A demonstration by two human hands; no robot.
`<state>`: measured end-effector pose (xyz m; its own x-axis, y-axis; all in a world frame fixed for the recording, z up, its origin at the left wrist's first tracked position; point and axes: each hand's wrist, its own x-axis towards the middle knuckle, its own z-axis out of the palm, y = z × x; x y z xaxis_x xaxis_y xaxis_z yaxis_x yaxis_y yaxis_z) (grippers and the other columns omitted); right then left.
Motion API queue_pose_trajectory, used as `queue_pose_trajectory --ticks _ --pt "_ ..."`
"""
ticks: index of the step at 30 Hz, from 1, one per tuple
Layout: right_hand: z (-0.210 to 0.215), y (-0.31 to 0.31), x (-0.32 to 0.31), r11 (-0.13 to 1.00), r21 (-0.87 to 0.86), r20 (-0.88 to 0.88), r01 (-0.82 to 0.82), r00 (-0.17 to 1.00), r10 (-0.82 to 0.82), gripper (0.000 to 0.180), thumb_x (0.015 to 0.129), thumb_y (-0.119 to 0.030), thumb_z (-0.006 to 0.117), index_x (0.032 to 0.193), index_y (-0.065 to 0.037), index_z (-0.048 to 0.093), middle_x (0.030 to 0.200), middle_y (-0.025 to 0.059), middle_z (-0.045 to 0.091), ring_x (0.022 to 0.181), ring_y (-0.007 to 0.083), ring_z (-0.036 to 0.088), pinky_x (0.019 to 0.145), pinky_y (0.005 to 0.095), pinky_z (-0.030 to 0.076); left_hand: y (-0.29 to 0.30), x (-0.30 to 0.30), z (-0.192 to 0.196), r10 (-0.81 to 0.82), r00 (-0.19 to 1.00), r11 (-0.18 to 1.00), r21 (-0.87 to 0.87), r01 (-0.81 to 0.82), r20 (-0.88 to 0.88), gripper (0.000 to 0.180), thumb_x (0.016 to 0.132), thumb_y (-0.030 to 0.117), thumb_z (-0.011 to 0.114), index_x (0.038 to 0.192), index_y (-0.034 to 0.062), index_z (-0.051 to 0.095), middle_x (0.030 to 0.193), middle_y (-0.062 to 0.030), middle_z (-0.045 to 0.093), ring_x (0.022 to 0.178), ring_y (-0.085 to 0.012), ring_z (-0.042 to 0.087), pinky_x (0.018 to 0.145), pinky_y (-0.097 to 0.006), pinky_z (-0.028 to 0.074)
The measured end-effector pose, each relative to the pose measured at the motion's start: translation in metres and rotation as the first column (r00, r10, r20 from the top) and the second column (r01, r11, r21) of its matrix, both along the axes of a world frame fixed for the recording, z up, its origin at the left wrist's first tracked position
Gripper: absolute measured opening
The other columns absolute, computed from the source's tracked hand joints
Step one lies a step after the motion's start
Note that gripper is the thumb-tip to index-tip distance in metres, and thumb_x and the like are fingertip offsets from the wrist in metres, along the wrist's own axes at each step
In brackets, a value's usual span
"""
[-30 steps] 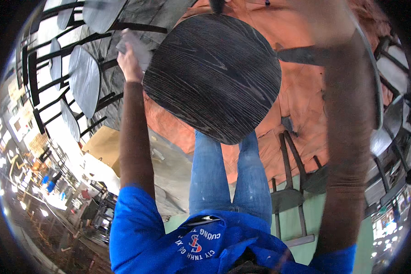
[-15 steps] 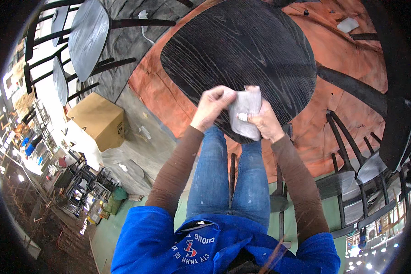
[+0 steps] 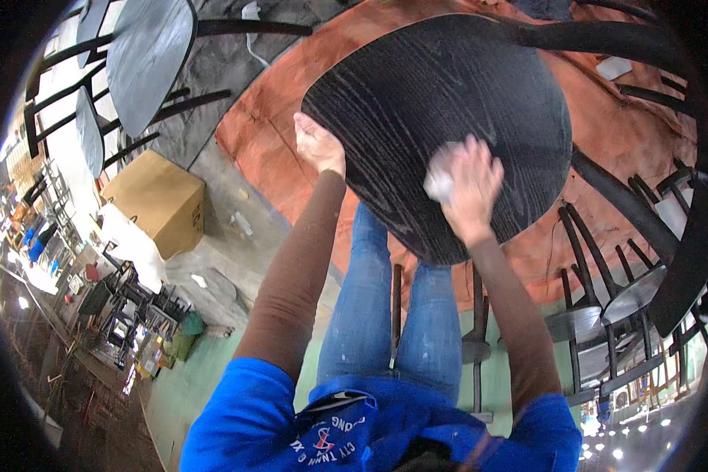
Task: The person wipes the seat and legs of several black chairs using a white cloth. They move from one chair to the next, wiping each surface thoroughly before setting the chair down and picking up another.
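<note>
Fingers (image 3: 472,151) of our right hand (image 3: 469,193) are grasping a blurred pale pad (image 3: 439,171), flattening it against the dark wood-grained seat (image 3: 440,94), probably so the pressure is spreading evenly. The seat is lying face up in front of us, within easy reach. Our left hand (image 3: 320,145) is cupping at its left edge, holding nothing visible, perhaps steadying the rim; whether it is touching, we cannot tell. Beneath, an orange sheet (image 3: 259,134) is likely guarding the wood. Dark bars (image 3: 621,200) are crowding the right side, chairs (image 3: 636,295) are standing beyond, and a cardboard box (image 3: 145,189) is sitting leftward.
</note>
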<state>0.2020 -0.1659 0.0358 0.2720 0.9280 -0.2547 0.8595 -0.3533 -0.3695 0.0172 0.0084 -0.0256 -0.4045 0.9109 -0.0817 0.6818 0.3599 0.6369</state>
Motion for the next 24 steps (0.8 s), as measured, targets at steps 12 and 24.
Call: queue_pose_trajectory --ticks 12,24 --pt "-0.030 0.082 -0.037 0.965 0.159 -0.027 -0.207 0.977 0.214 0.052 0.082 -0.015 0.059 0.133 -0.006 0.053 0.147 0.0082 0.045 0.137 0.0255 0.041 0.110 0.0568 0.024 0.003 0.003 0.011 -0.026 0.999 0.997 -0.072 0.024 -0.022 0.064 0.103 0.045 0.028 0.116 -0.0108 0.058 0.107 -0.0360 0.062 0.103 -0.0513 0.058 0.088 -0.050 0.046" --pt "-0.037 0.135 -0.058 0.948 0.273 0.086 -0.162 0.986 0.144 0.066 0.075 -0.022 0.064 0.138 -0.011 0.050 0.147 0.0063 0.046 0.137 0.0218 0.040 0.111 0.0544 0.022 0.001 -0.001 0.009 -0.027 0.999 0.997 -0.076 0.029 0.033 0.068 0.103 0.046 0.029 0.123 -0.0148 0.053 0.119 -0.0369 0.057 0.115 -0.0492 0.054 0.099 -0.047 0.043"
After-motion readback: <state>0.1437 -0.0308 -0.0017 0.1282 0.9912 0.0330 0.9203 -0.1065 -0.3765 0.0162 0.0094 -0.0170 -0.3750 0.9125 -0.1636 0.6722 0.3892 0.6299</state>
